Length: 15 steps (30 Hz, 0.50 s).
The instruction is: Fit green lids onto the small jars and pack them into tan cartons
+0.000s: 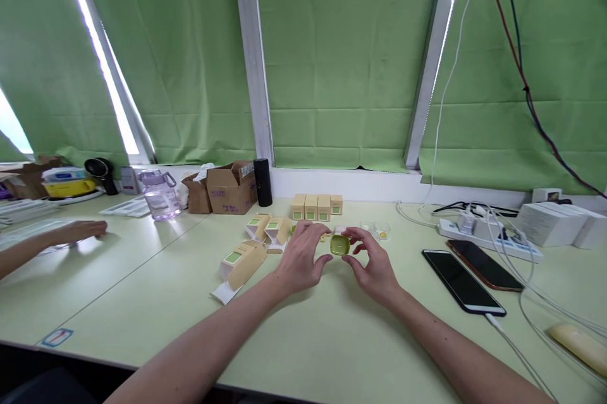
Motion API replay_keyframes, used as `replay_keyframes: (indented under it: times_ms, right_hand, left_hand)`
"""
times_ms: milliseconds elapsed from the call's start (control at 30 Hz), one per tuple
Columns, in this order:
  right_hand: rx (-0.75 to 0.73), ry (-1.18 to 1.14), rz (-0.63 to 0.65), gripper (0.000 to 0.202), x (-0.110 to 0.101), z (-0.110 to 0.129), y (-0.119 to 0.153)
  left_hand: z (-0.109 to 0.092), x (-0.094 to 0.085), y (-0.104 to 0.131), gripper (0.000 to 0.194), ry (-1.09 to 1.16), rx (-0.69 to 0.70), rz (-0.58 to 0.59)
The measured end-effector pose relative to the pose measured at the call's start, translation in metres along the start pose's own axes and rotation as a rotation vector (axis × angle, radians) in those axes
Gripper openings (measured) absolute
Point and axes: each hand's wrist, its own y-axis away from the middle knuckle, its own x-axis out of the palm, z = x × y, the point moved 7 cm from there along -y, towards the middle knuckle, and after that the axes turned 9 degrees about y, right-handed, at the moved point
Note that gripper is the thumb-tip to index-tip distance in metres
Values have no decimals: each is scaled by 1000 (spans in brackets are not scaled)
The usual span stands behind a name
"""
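A small green square dish (340,244) is raised just over the table between my hands, its hollow side facing me. My right hand (374,268) grips its right edge with thumb and index finger. Thumb and fingertips of my left hand (303,258) curve round to its left edge, closed on it. Left of my hands lie opened tan cartons with green labels: one long carton (241,262) on its side with a white flap out, and two others (277,230) behind it. Beyond my hands, several tan boxes (311,207) stand in a row. Small clear cups (382,231) sit behind my right hand.
Two phones (462,281) and a power strip (490,241) with trailing white cables lie at right. A cardboard box (232,189), a black cylinder (262,183) and a purple water jug (160,195) line the back left. Another person's hand (80,232) rests at far left.
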Motion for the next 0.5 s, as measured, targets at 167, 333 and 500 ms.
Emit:
replay_keyframes:
  times_ms: [167,333,500]
  right_hand:
    - [-20,-40,-15,46,-1,6,2]
    - [-55,-82,-37,45,-2,11,3]
    - [-101,-110,-67,45,-4,15,5]
  left_hand:
    - [1,7,2,45,94,-5,45]
    - [-1,6,3,42,113,23,25]
    - [-1,4,3,42,139,40,-1]
